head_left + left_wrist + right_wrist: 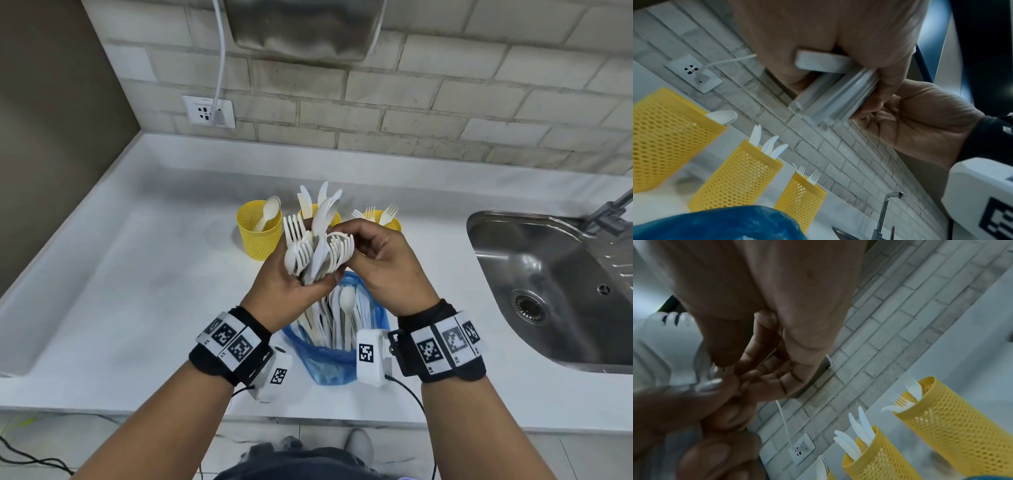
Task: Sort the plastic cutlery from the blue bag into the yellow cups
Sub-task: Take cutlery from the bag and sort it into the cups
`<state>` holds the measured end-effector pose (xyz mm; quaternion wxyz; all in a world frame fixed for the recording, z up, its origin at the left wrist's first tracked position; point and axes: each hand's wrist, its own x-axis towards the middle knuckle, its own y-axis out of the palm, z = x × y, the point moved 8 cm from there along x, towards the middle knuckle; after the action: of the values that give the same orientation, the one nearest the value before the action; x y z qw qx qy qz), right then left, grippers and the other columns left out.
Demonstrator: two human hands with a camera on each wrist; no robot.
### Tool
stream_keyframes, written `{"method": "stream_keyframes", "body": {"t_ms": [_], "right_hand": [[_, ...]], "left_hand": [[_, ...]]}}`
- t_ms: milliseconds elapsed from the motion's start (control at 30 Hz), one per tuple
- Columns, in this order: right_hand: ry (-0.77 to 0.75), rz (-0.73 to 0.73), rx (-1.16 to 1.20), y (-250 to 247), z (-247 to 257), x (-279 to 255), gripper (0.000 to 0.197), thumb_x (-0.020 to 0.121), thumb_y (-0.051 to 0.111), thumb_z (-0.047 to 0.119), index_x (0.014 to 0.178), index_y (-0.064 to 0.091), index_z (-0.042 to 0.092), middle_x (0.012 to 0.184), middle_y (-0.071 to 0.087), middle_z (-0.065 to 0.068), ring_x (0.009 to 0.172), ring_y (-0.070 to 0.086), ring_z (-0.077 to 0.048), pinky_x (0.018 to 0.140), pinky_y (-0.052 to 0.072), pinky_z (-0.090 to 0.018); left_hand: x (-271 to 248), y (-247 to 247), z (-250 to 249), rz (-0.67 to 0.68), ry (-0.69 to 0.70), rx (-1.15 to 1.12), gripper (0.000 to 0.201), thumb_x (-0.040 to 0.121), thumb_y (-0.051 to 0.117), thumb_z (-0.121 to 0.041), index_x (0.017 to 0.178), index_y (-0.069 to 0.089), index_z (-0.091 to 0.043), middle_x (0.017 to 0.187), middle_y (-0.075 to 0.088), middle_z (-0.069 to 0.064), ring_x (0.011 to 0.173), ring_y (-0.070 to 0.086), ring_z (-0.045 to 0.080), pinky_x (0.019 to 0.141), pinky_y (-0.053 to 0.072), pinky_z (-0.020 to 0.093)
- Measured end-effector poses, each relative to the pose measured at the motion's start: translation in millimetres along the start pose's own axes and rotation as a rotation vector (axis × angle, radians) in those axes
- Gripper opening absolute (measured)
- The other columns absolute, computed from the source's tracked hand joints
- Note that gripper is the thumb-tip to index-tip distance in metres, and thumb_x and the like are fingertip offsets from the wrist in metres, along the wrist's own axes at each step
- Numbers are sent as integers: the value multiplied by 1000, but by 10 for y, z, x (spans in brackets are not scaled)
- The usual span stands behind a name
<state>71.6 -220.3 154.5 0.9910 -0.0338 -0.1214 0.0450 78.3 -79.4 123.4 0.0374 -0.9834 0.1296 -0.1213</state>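
Observation:
My left hand [308, 277] grips a fanned bundle of white plastic forks, spoons and knives [317, 253] by the handles [834, 95], above the blue bag [329, 359]. My right hand [342, 234] meets the bundle's top, its fingers curled and pinching one white piece [323, 212] that sticks up. More cutlery lies in the open bag. Behind stand three yellow mesh cups: the left one [257, 236] holds spoons, the middle one [740, 175] knives, the right one [388, 221] forks. The middle cup is mostly hidden behind the bundle in the head view.
A steel sink [548, 291] with a tap [613, 205] is set into the white counter [137, 291] at the right. A wall socket [209, 111] with a white cable sits on the brick wall behind. Cables run from my wrist cameras.

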Motion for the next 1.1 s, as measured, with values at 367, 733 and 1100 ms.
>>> {"method": "stream_keyframes", "body": {"t_ms": [367, 733, 1100], "right_hand": [[-120, -59, -124, 267, 208, -19, 26, 97, 57, -2, 105, 74, 17, 106, 71, -13, 100, 70, -26, 91, 57, -43], [-194, -29, -136, 608, 534, -121, 29, 107, 48, 7, 132, 63, 3, 130, 69, -8, 120, 68, -22, 103, 53, -48], [-105, 89, -134, 375, 387, 97, 42, 107, 42, 23, 146, 54, 10, 147, 59, 0, 139, 50, -9, 119, 38, -36]], "left_hand": [[-137, -343, 22, -12, -7, 40, 38, 84, 83, -10, 120, 70, -11, 110, 76, -5, 102, 70, 3, 84, 50, 11], [-186, -362, -25, -29, 6, 16, 40, 83, 82, -6, 119, 65, -11, 104, 75, -5, 97, 71, 4, 83, 53, 18], [0, -249, -176, -164, 39, -11, 34, 77, 82, -10, 108, 69, -16, 98, 76, -7, 95, 73, 6, 82, 56, 22]]}}
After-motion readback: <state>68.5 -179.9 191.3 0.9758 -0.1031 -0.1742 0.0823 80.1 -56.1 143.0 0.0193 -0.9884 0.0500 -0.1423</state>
